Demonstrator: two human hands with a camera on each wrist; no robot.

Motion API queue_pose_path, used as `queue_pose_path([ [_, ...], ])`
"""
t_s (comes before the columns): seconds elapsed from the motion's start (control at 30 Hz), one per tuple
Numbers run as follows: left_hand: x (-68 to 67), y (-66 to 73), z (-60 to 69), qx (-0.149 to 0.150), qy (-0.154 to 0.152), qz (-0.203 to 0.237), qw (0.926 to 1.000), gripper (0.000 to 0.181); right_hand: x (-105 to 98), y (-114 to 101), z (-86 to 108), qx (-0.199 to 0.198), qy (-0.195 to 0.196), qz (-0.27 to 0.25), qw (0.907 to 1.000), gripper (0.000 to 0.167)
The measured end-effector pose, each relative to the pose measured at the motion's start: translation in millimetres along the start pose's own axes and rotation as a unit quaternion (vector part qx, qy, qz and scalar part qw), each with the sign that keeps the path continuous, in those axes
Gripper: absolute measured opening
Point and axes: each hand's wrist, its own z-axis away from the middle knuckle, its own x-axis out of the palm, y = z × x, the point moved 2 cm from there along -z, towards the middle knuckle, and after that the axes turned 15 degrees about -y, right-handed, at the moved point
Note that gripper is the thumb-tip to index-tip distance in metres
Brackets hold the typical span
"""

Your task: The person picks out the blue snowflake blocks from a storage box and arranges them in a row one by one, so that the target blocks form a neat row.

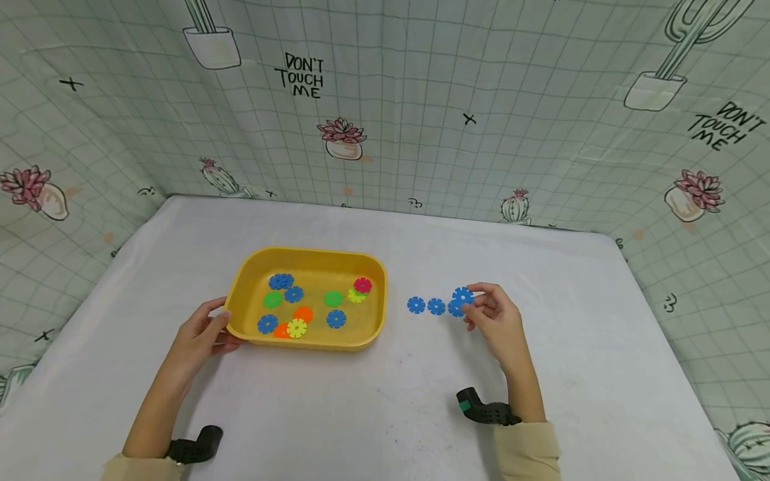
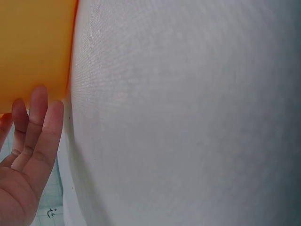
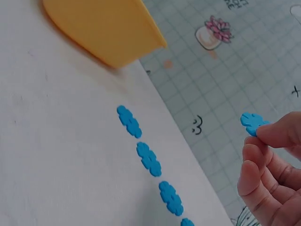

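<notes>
The right hand (image 1: 492,316) pinches one blue disc (image 1: 462,294), face tipped up, right of the tray (image 1: 313,252), by a row (image 1: 436,306) of four more. Row and tray run lengthwise left to right. The left hand (image 1: 200,331) rests near-straight fingers (image 2: 51,129) on the tray's left end; whether its thumb pinches, I can't tell. Inside: two green discs (image 1: 273,299), two orange discs (image 1: 303,314), two yellow discs (image 1: 297,328), one red disc (image 1: 362,285), at least five blue.

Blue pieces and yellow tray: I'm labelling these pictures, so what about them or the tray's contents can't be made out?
Last blue piece in the row: right wrist view, mostly cut off by the bottom edge.
Held blue piece: right wrist view, partly covered by the right fingers.
Inside of the yellow tray: left wrist view, hidden by its outside.
Lower orange piece: head view, partly hidden by a yellow piece.
</notes>
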Motion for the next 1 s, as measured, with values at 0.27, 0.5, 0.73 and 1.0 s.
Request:
queue_pose_path([
  [0.27, 0.1, -0.2, 0.5, 0.0, -0.001, -0.001, 1.0, 0.052, -21.9, 17.5, 4.9, 0.015, 0.037, 0.007, 0.9992, 0.033],
  [0.5, -0.1, -1.1, -0.4, -0.006, 0.001, -0.001, 1.0, 0.052, -36.7, 32.4, 7.3, 0.051, 0.064, 0.026, 0.9963, 0.033],
  [0.73, 0.3, 0.2, 0.1, -0.008, 0.001, -0.003, 1.0, 0.051, -45.6, 47.2, 8.4, 0.083, 0.084, 0.051, 0.9917, 0.031],
  [1.0, -0.1, 0.7, 0.1, 0.0, 0.001, -0.001, 1.0, 0.05, -45.0, 59.8, 4.4, 0.13, 0.093, 0.062, 0.9853, 0.031],
])
